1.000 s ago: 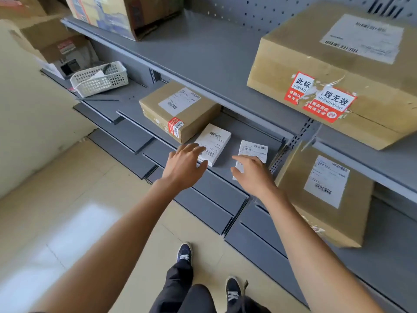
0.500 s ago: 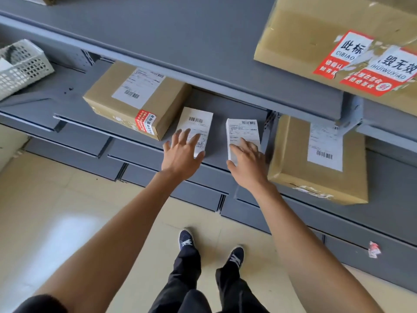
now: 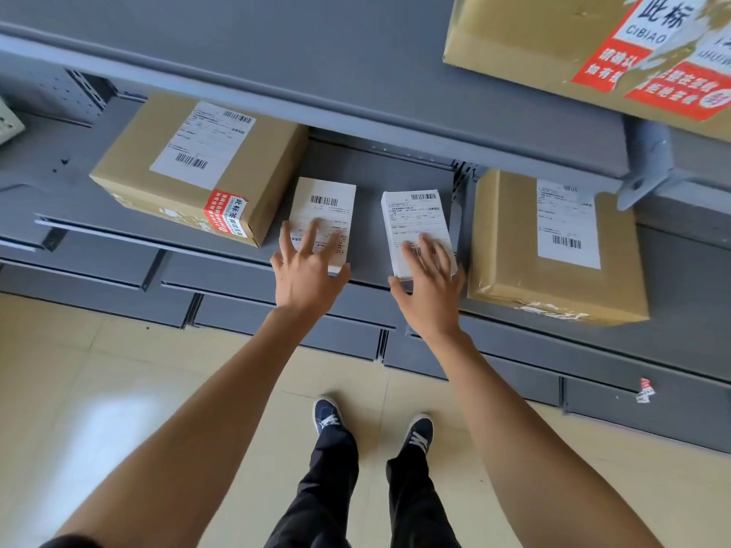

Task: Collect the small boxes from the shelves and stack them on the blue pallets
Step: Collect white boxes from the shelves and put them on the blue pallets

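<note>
Left hand [image 3: 306, 270] and right hand [image 3: 429, 284], fingers spread, seemingly touch two small boxes [image 3: 324, 215]

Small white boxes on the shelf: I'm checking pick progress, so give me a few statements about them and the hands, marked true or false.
1. Each hand lies on its own small white box: left hand on the left white box, right hand on the right white box. True.
2. Both white boxes are lifted off the shelf. False: they lie on it.
3. A brown carton stands left of the white boxes. True.
4. The white boxes are stacked. False: they lie side by side, apart.
</note>
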A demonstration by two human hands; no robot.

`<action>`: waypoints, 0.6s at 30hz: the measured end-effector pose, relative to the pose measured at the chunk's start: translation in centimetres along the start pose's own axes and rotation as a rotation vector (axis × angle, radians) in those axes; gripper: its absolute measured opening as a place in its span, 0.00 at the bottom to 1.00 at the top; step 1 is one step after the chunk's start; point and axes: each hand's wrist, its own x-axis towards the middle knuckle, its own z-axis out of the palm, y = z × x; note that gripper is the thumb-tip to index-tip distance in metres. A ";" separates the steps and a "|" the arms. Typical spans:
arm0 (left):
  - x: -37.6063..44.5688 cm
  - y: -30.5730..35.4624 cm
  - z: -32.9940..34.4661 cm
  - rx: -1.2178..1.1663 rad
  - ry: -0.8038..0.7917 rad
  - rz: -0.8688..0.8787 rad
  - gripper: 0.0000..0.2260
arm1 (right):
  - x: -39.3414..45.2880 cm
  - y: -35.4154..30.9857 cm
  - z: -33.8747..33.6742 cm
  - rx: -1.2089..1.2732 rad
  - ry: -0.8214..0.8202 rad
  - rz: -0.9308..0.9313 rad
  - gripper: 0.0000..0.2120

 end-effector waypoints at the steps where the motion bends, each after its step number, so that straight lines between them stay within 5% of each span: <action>1: 0.0 0.0 0.1 -0.009 0.010 0.003 0.23 | -0.1 0.0 0.3 0.000 0.017 0.008 0.25; 18: -2.0 -0.9 -0.6 -0.028 0.048 0.086 0.23 | -2.7 -0.8 0.5 0.012 0.249 -0.005 0.20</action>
